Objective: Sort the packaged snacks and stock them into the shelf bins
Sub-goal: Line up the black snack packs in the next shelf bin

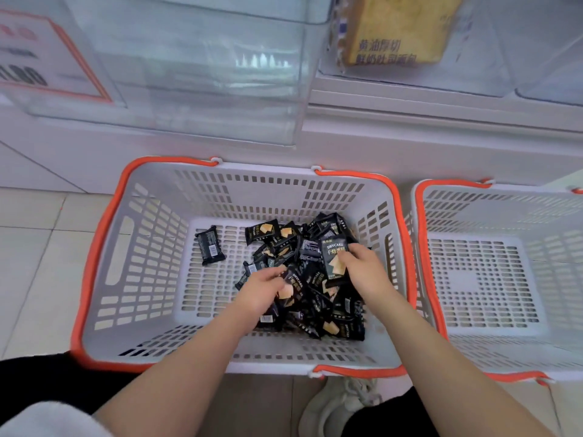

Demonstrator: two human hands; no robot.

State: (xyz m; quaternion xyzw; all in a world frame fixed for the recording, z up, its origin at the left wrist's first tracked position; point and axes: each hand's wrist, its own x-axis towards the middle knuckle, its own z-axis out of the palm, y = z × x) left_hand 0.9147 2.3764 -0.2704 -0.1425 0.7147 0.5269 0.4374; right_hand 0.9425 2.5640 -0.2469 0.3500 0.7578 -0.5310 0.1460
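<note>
- Far left, a clear shelf bin (176, 74) hangs above the floor; it looks empty to me, though glare makes that uncertain.
- Below it sits my grey basket with orange handles (94, 247), and one black snack packet (210, 249) lies alone on its left floor, well apart from the rest.
- My left hand (263, 288) reaches into the near-left edge of the pile of black DRYCAKE packets (303, 279), fingers curled down onto one; I cannot tell whether it really grips it.
- My right hand (362, 268) pinches an upright DRYCAKE packet (335, 260) at its right edge, lifted just above the pile.
- Far right of centre, another bin holds a toast bread pack (394, 29).
- On the right, a second basket (479, 263) stands just beside the first, with nothing showing in it.
- I judge the stocking barely begun: nearly all packets are in the basket, and the sorting and lifting to the bins are left.
</note>
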